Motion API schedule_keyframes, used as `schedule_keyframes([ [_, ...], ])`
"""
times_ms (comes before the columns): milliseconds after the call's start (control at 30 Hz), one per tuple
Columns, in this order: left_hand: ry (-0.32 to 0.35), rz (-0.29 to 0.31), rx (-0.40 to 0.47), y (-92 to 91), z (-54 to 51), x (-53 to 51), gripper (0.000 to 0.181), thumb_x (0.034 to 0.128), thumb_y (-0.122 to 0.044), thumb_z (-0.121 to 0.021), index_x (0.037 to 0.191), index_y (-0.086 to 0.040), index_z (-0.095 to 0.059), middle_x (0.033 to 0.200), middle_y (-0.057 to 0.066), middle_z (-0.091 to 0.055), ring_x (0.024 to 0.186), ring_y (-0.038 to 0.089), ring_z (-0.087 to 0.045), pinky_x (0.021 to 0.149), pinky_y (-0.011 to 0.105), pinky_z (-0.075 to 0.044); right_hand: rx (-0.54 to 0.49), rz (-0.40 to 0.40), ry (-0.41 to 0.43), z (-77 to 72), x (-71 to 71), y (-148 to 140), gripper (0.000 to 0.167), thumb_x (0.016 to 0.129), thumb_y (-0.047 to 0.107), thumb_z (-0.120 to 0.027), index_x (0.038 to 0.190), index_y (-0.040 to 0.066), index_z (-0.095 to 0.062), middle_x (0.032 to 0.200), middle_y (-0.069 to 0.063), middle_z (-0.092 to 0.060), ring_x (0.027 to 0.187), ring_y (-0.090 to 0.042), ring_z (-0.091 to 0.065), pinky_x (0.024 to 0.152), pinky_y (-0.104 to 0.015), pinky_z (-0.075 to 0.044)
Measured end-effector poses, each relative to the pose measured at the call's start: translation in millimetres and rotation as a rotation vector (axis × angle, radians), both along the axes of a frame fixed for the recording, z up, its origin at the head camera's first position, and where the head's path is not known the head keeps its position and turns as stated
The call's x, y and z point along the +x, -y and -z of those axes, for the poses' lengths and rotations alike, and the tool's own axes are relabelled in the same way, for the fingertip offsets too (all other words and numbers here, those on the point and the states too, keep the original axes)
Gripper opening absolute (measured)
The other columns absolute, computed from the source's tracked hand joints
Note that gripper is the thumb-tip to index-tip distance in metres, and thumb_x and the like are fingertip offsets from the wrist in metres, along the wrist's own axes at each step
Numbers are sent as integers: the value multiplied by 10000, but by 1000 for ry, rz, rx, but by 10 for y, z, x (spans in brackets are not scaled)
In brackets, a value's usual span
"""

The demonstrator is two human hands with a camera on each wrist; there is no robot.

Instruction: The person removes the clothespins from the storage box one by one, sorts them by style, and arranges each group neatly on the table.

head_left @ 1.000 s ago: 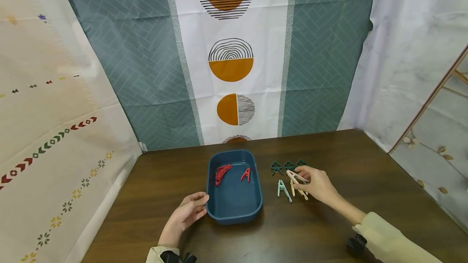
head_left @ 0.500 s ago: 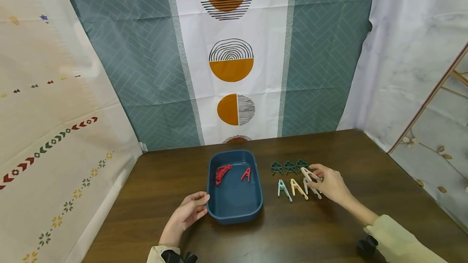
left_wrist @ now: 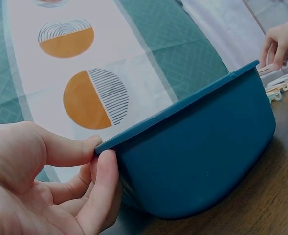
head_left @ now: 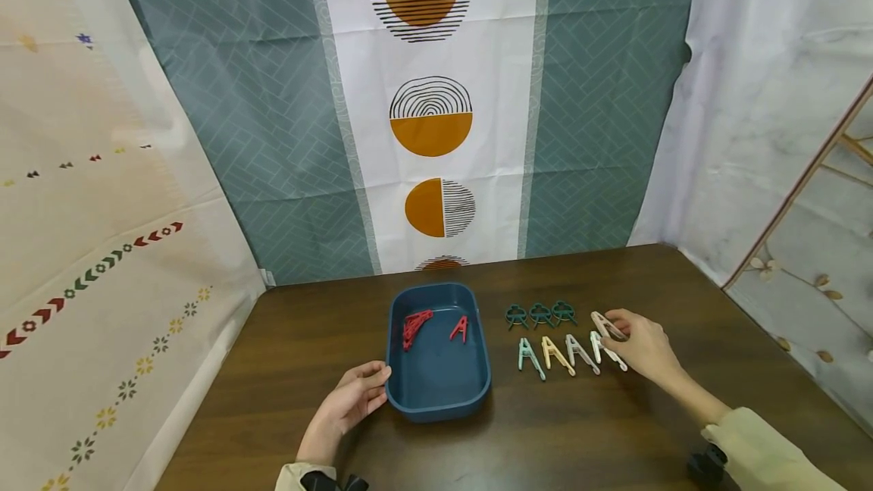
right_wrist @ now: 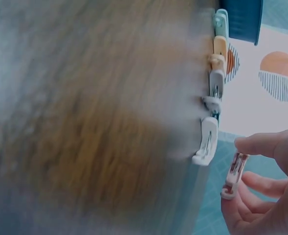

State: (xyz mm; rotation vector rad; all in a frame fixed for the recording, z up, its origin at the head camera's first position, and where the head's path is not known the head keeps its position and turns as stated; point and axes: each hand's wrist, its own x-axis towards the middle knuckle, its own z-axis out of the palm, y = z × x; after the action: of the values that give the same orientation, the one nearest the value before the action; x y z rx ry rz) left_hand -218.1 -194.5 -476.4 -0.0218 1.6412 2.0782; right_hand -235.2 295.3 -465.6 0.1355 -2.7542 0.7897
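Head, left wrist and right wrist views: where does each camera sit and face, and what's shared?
Head: worn on the head, facing forward and down at the brown wooden table; left hand, right hand and cream sleeves show.
Left wrist: worn there, facing the blue rectangular tub; left hand pinches it, right hand beyond.
Right wrist: worn there, facing the pastel A-shaped clothespins; right hand pinches one.
All three share tub and clothespins.

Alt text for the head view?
A right hand pinches a pale clothespin near the right end of a row of four clothespins on a dark table. The left hand pinches the rim of a blue bin containing red clothespins; three green clips lie beyond.
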Motion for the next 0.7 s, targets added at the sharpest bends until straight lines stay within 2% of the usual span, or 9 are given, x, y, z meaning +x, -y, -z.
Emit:
schedule_keyframes([
  [167, 8, -6, 4, -2, 12, -1, 31, 989, -152, -542, 1009, -130, -541, 796, -60, -603, 705, 26, -608, 688, 155, -528, 14, 13, 6, 18, 26, -87, 439, 791, 159, -755, 1157, -37, -614, 958, -193, -699, 872, -377, -665, 675, -514, -499],
  [333, 6, -5, 8, 2, 12, 5, 24, 995, -128, -521, 1010, -134, -538, 791, -59, -604, 704, 28, -605, 681, 153, -526, 18, 27, 31, 44, 55, -164, 441, 783, 163, -767, 1138, -50, -614, 935, -200, -694, 848, -378, -661, 648, -492, -495],
  [533, 2, -13, 4, -2, 1, 2, 36, 982, -126, -546, 1015, -132, -532, 797, -57, -601, 704, 26, -604, 675, 149, -525, 26, 45, 89, 72, 76, -237, 466, 783, 177, -767, 1142, -71, -602, 948, -232, -690, 856, -395, -652, 664, -514, -487],
  [700, 10, -18, 1, -8, -4, 2, 53, 977, -129, -557, 1023, -129, -530, 792, -58, -606, 701, 28, -605, 674, 150, -527, 35, 43, 140, 97, 76, -276, 487, 791, 195, -765, 1145, -90, -590, 941, -230, -685, 814, -368, -647, 636, -480, -487],
])
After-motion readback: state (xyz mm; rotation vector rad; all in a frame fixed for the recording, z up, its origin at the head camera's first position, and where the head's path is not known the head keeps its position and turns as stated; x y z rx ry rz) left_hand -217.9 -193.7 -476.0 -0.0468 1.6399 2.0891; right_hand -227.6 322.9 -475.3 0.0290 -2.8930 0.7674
